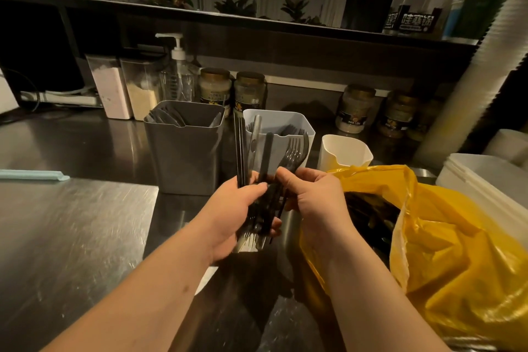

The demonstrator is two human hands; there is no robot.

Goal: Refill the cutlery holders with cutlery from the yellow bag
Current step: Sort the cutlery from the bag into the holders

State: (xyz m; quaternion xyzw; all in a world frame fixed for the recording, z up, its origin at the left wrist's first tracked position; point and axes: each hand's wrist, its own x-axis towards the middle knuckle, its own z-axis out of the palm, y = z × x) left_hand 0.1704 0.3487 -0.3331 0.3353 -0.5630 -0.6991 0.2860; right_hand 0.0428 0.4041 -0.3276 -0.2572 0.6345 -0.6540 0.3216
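Observation:
My left hand [237, 208] grips a mixed bundle of black cutlery [267, 157]: chopsticks, a spoon and forks stand upright out of the fist. My right hand [311, 194] pinches the same bundle from the right, fingers on the forks. Behind the hands stand three holders: a grey holder [184, 157] with dark utensils inside, a pale holder [280, 120] with forks in it, and a small white holder [345, 148] whose inside is not visible. The open yellow bag [445, 251] lies at the right with more dark cutlery inside.
Steel counter [71, 223] spreads left and front. Spice jars [217, 86], a pump bottle [177, 71] and powder containers [111, 86] line the back wall. White stacked trays [491, 180] and a tall cup stack [485, 66] stand right. A pale blue strip [31, 174] lies far left.

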